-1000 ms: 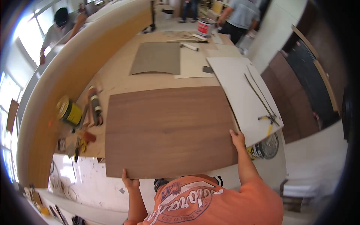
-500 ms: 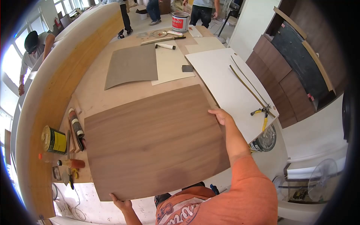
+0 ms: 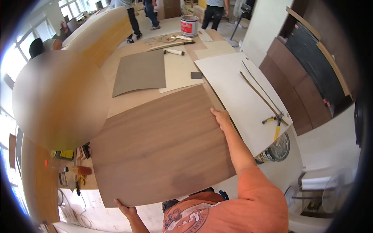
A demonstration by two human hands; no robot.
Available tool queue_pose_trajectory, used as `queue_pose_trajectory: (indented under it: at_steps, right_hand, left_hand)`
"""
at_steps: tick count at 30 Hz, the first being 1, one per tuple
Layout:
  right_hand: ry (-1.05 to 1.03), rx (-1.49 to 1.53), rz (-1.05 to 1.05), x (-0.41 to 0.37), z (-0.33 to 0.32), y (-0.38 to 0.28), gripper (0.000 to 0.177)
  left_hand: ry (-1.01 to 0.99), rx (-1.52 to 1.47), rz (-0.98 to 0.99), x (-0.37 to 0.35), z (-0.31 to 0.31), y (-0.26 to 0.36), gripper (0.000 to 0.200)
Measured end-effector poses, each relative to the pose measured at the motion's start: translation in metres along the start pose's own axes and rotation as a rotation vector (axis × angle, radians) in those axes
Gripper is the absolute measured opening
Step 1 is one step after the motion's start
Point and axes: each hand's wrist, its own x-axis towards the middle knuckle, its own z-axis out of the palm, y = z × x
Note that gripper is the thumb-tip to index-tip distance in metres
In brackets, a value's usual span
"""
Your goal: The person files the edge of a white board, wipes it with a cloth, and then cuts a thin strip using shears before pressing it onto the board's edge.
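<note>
A large brown wood-grain sheet lies tilted across the near part of the workbench, its front edge close to my body. My left hand grips its near left corner, thumb on top and fingers hidden underneath. At the right edge, toward the far corner, my right hand holds the sheet with the thumb over the face. Beyond it lie a grey sheet and a cream sheet, with a small dark block on the cream one.
A white panel on the right carries yellow-handled pliers and thin strips. A paint can stands at the far end. At left are a bottle and tools, partly behind a blurred round patch. Several people stand farther off.
The view has shifted a little. My right hand and the sheet's right edge sit slightly farther left. A blurred patch now covers part of the left side. Both hands keep their hold.
</note>
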Motion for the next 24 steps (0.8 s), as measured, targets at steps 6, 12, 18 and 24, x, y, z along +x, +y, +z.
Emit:
queue_pose_trajectory:
  at_steps: [6, 12, 18, 24]
  right_hand:
    - [0.091, -0.168, -0.050, 0.016, -0.013, 0.002, 0.059]
    - [0.033, -0.444, -0.048, 0.027, -0.017, 0.015, 0.078]
    - [-0.110, -0.314, 0.062, 0.009, -0.046, 0.025, 0.067]
    - [-0.284, -0.202, 0.119, -0.063, -0.088, 0.061, 0.056]
  left_hand:
    - [-0.101, 0.027, -0.076, 0.024, 0.001, -0.018, 0.054]
    - [-0.113, 0.001, -0.102, 0.044, -0.004, -0.023, 0.053]
    - [-0.021, -0.012, -0.006, 0.047, 0.035, -0.012, 0.057]
    - [-0.112, 0.088, -0.046, 0.054, 0.001, -0.017, 0.056]
